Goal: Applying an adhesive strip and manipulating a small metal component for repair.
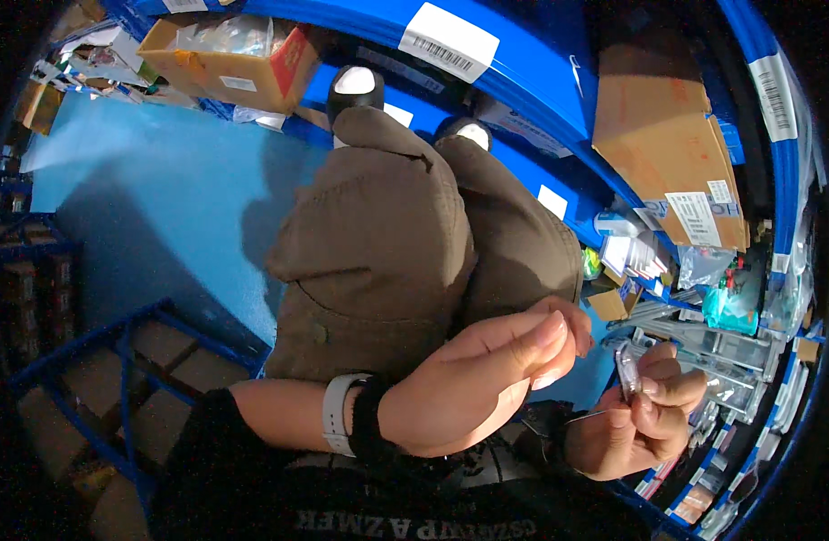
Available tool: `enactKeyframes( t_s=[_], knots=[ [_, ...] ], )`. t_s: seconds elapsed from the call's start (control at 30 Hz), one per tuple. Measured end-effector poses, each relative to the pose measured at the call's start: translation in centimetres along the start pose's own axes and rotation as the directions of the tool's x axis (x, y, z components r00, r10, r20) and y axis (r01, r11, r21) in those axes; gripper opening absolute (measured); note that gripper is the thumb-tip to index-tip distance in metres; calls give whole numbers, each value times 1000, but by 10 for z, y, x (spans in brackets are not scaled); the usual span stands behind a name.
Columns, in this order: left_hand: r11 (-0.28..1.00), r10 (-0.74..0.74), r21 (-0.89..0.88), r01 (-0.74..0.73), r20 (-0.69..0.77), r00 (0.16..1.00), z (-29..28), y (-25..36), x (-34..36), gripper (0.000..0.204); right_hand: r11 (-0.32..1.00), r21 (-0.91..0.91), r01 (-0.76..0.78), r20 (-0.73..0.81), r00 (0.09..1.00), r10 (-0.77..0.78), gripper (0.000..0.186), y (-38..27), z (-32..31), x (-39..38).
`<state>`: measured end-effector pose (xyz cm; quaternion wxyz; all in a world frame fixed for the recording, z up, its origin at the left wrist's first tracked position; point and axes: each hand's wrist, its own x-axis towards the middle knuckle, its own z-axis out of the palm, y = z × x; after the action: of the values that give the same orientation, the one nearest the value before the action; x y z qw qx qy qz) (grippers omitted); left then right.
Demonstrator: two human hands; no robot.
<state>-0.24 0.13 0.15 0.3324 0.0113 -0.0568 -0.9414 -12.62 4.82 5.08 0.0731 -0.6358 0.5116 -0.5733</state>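
My left hand (487,379), with a white watch band on its wrist, is held over my lap, its thumb pressed to the curled fingers. Whatever that pinch may hold is hidden. To its right, my right hand (644,419) is closed, thumb and fingers gripping a small shiny oblong piece (628,370), greyish and partly see-through. Its exact kind cannot be made out. A thin pale thread or wire (584,417) runs beside the right thumb toward the dark sleeve. The two hands are apart.
Blue shelving (541,63) curves along the front and right. It carries an open cardboard box (225,68), a larger carton (663,135) and a teal bag (730,309). My knees (369,243) are bent above the blue floor (189,180). A blue metal frame (126,361) stands at the left.
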Motion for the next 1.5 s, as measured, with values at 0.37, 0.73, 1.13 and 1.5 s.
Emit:
enactKeyframes(
  t_s=[0.37, 0.73, 1.13, 1.5],
  knots=[
    [972, -66, -223, 72, 35, 997, 7, 2, -4, 34, 998, -44, 40, 108, 994, -35, 29, 6, 5, 8],
    [898, -322, -282, 337, 100, 941, 7, 4, -2, 39, 754, 631, -185, 569, 771, -286, 4, 46, -25, 78],
    [913, -336, -235, 332, 23, 941, 7, 7, -8, 19, 849, 493, -188, 724, 630, -280, 12, 43, -2, 78],
    [965, -229, -133, 227, -5, 973, 2, 2, -6, 17, 928, 340, -153, 726, 670, -155, 22, 37, -10, 80]
  ],
)
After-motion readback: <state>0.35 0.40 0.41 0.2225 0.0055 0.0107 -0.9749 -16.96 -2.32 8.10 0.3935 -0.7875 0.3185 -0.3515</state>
